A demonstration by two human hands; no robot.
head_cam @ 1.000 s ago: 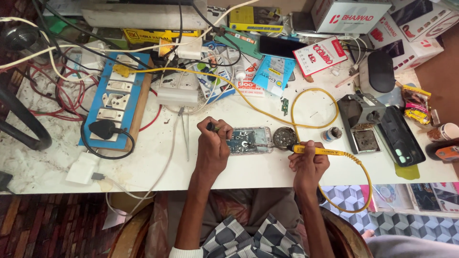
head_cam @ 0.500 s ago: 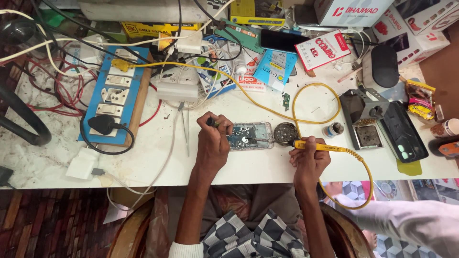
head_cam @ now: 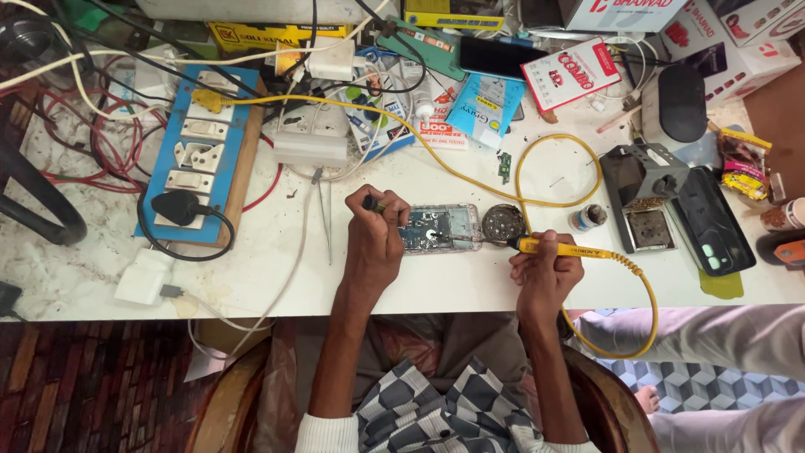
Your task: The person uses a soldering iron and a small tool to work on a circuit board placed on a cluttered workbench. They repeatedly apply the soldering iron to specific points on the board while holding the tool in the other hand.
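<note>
So the opened phone [head_cam: 438,228] looks light and fragile imo: left hand [head_cam: 375,243] pins its edge w/ a small tool [head_cam: 374,204], right hand [head_cam: 547,268] clenched on the yellow soldering iron [head_cam: 560,248].

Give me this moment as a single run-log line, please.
left hand: grips small tool on opened phone | right hand: holds yellow soldering iron, tip at phone | surface: white bench

Opened phone [head_cam: 440,228] on worktop [head_cam: 436,285] btwn left hand [head_cam: 375,243] & right hand [head_cam: 545,267]; socket board [head_cam: 197,151] far left, soldering stand [head_cam: 646,197] to right, boxes [head_cam: 721,42] behind.
</note>
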